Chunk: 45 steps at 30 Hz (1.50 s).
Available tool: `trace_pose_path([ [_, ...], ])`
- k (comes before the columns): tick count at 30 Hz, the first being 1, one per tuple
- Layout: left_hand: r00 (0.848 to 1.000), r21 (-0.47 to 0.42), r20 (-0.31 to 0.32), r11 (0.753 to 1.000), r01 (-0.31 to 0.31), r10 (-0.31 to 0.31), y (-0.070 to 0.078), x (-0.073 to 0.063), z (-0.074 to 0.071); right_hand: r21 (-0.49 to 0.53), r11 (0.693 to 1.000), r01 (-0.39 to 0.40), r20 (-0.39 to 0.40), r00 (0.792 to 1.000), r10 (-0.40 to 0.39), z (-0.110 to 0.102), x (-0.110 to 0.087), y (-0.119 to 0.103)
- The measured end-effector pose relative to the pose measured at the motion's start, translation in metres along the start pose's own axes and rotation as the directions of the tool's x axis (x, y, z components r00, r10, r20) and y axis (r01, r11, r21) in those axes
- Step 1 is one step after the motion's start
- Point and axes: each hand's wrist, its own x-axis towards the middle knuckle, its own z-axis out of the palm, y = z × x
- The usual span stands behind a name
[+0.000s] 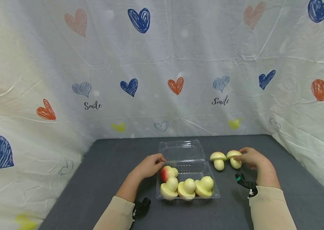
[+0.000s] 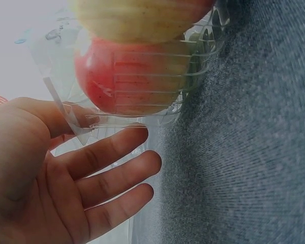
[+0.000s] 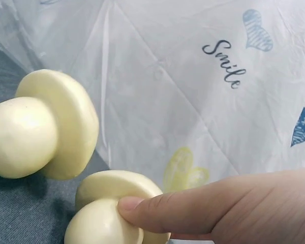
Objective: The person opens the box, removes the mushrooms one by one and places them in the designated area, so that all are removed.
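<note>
Head view: from above, facing forward and down over the dark table [image 1: 116, 179] to the heart-printed sheet [image 1: 162, 48], farthest off; left wrist view: close, rolled sideways, on the left hand [image 2: 66, 173] and clear container [image 1: 192, 171], both shared with the head view; right wrist view: close, tilted, facing the sheet past the right hand [image 3: 234, 208] and two mushroom-shaped pieces [image 3: 48, 124], likewise shared.

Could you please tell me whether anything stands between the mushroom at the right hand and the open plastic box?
Yes: a second mushroom sits between the box and the mushroom that the right hand touches.
</note>
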Motion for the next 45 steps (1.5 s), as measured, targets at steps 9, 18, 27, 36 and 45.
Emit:
trace_pose_path([
  [9,1.0,-0.011,0.003,1.0,0.0,0.0,0.001,-0.001,0.0,0.018,1.0,-0.014,0.009,1.0,0.013,0.001,0.001,0.002],
  [18,1.0,-0.022,0.01,1.0,0.004,-0.004,0.002,-0.004,-0.001,0.011,1.0,-0.029,0.019,0.999,0.029,-0.002,-0.002,0.0],
  [27,1.0,-0.029,0.014,0.999,0.019,-0.019,0.003,-0.003,-0.001,-0.007,1.0,-0.03,0.023,0.999,0.03,-0.01,-0.02,-0.019],
  [36,1.0,-0.018,0.019,1.0,0.012,-0.012,0.003,-0.003,0.0,-0.125,0.992,-0.011,0.016,1.0,0.013,-0.023,-0.044,-0.039],
  [45,1.0,0.012,0.021,1.0,0.007,-0.007,0.006,0.0,-0.004,-0.176,0.981,0.077,0.018,0.997,-0.074,-0.024,-0.06,-0.066],
])
